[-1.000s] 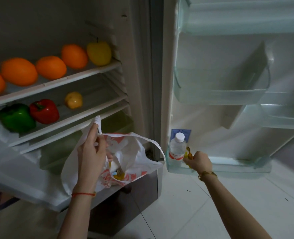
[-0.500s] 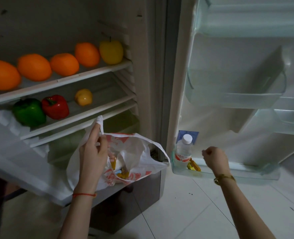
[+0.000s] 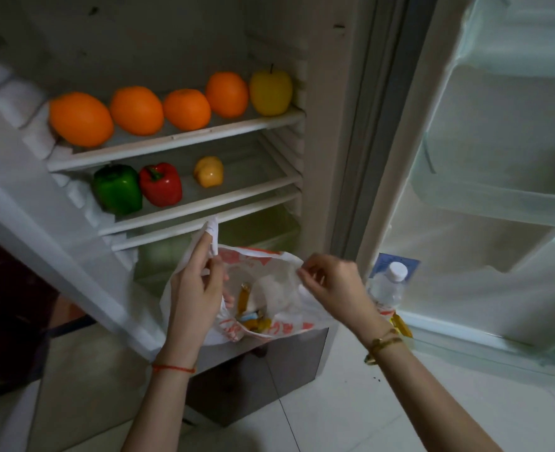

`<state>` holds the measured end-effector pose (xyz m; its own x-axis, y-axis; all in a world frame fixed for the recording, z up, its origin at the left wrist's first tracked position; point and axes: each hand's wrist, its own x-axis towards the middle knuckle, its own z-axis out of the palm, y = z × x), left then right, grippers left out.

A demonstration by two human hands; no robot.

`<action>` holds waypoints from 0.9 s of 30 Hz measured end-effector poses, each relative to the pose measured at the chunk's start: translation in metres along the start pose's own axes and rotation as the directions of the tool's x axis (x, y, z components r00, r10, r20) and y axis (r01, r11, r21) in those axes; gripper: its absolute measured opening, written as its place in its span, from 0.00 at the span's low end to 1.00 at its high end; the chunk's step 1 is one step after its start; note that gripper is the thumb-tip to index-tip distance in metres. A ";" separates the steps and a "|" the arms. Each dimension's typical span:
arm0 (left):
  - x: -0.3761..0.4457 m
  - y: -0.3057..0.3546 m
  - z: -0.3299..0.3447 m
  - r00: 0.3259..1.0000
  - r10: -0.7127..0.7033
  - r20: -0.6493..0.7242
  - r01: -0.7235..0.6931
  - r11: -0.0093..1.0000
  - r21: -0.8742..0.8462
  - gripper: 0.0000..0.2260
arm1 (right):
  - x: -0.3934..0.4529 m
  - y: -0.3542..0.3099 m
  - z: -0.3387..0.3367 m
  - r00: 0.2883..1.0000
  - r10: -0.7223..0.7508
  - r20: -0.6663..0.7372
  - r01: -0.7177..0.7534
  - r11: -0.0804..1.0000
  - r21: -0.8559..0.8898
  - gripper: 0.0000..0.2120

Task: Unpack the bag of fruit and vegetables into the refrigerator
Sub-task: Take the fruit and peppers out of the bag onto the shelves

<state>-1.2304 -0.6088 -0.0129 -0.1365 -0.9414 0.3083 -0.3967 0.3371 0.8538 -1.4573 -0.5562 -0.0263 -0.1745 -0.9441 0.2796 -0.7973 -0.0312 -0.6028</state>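
while bag [image 3: 269, 288] hangs open between hands, left hand [image 3: 197, 288] grips left handle, right hand [image 3: 331, 285] pinches right rim, snacks inside.

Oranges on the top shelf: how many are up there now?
4, in a row on the top shelf: far left, next, third, fourth beside the yellow apple. None looks hidden.
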 end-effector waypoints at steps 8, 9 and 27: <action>-0.010 -0.013 -0.016 0.999 -0.011 0.036 0.013 0.999 -0.048 0.24 | 0.039 0.002 0.127 0.795 -0.033 0.606 0.184 0.965 -0.189 0.15; -0.012 -0.015 -0.019 0.999 0.000 0.045 0.002 0.999 -0.048 0.25 | 0.043 0.006 0.140 0.770 -0.027 0.638 0.200 0.959 -0.201 0.16; -0.025 -0.023 -0.034 0.996 -0.088 0.036 0.092 0.984 -0.156 0.20 | 0.065 0.066 0.242 0.636 -0.209 0.742 0.684 0.597 -0.419 0.25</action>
<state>-1.1865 -0.5933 -0.0260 -0.1337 -0.9669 0.2171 -0.2615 0.2458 0.9334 -1.3815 -0.6988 -0.2290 0.4846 -0.8380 -0.2509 -0.8372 -0.5274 0.1446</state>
